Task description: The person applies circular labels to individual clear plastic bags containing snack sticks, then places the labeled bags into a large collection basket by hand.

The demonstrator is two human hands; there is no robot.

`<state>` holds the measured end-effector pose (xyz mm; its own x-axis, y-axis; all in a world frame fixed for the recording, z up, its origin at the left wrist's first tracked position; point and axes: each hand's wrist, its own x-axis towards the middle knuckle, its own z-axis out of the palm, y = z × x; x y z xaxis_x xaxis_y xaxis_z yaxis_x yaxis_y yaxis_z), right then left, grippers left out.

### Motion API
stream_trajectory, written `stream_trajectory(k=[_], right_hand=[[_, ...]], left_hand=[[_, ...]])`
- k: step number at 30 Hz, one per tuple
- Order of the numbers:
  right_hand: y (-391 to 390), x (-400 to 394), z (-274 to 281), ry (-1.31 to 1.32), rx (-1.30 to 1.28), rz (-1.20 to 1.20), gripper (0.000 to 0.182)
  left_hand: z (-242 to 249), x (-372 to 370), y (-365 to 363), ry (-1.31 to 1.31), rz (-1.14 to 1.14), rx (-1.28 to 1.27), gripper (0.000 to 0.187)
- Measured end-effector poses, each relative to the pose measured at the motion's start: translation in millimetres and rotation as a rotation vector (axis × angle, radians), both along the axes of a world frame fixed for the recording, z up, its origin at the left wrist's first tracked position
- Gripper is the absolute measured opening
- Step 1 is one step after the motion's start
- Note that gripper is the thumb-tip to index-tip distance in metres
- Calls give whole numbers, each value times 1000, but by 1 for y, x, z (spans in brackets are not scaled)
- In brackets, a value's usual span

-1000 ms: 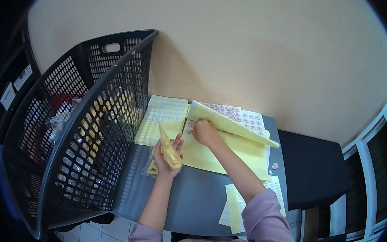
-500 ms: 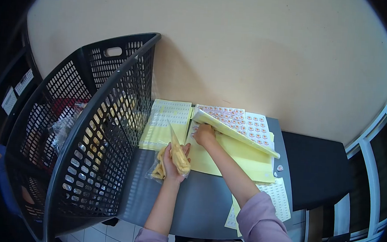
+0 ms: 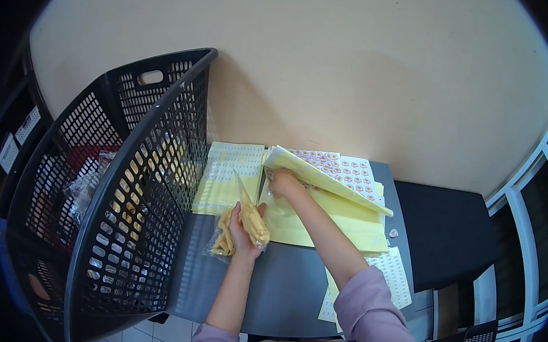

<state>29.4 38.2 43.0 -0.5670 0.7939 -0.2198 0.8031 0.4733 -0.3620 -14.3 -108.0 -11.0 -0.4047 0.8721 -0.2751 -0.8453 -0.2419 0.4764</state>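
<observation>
My left hand [image 3: 245,233] holds a clear pointed bag of yellow sticks [image 3: 255,224], its tip upward. Another clear bag of yellow sticks [image 3: 223,238] lies on the grey table just left of that hand. My right hand [image 3: 279,182] is at the left part of the sticker sheets, under a lifted yellow-backed sheet [image 3: 329,184] that slants down to the right. Its fingers are bent and closed, and what they grip is partly hidden. Beneath lies a yellow sheet [image 3: 296,225].
A large black basket [image 3: 145,125] with bagged items stands at the left. Label sheets [image 3: 230,174] lie beside it. Round red stickers [image 3: 356,176] show at the back right, and more label sheets [image 3: 393,275] at the front right. A black surface [image 3: 442,234] adjoins the table [image 3: 279,290].
My right hand has shifted slightly left and down under the lifted sheet. The whole view has moved a little. My left hand keeps hold of the bag.
</observation>
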Motion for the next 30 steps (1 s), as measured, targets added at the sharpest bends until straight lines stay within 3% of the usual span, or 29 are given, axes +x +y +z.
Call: stream_trajectory(k=[14,16,30], right_hand=[[5,-5,4,-5,-86,63,21],[4,-4,8,15,-187,13,16],[13,-3,2,71,-433,-77,29]], left_hand=[[8,6,-2,41,33,-33,41],[9,7,-3,54,35,-25,41],[10,9,-2,36,23,-31,43]])
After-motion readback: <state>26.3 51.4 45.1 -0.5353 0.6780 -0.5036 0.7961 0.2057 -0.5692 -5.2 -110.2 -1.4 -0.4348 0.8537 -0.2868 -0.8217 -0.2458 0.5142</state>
